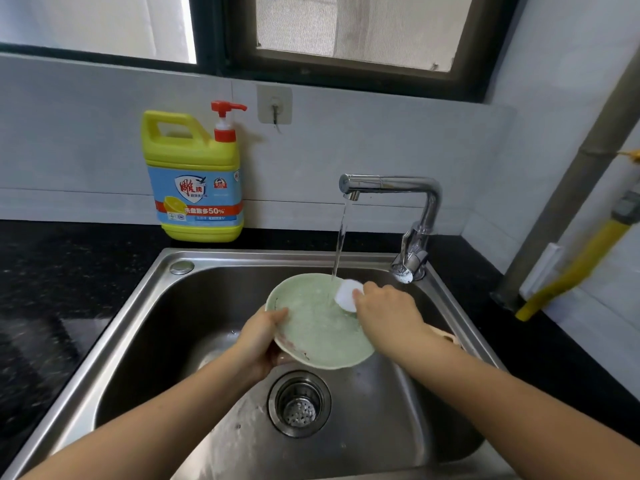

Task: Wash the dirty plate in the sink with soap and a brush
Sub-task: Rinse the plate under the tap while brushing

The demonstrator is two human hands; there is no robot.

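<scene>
Head view: left hand (pixel 265 336) grips tilted pale-green round plate (pixel 317 327) over steel sink (pixel 145 306); right hand (pixel 386 308) presses white scrubbing pad (pixel 347 295) under running tap stream (pixel 341 240). Scrubbing step; reddish rim smears seemingly need attention next.

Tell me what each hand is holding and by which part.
Left hand grips the green plate by its left rim, thumb on top. Right hand holds the white scrubber at its right side, pressed against the plate.

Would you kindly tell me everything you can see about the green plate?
The plate is round, pale green and glazed-looking, with reddish-brown smears near its lower-left rim. It is held tilted above the sink basin. The left hand grips its left edge, the right hand presses a white scrubber on its upper right, near the running water.
</scene>
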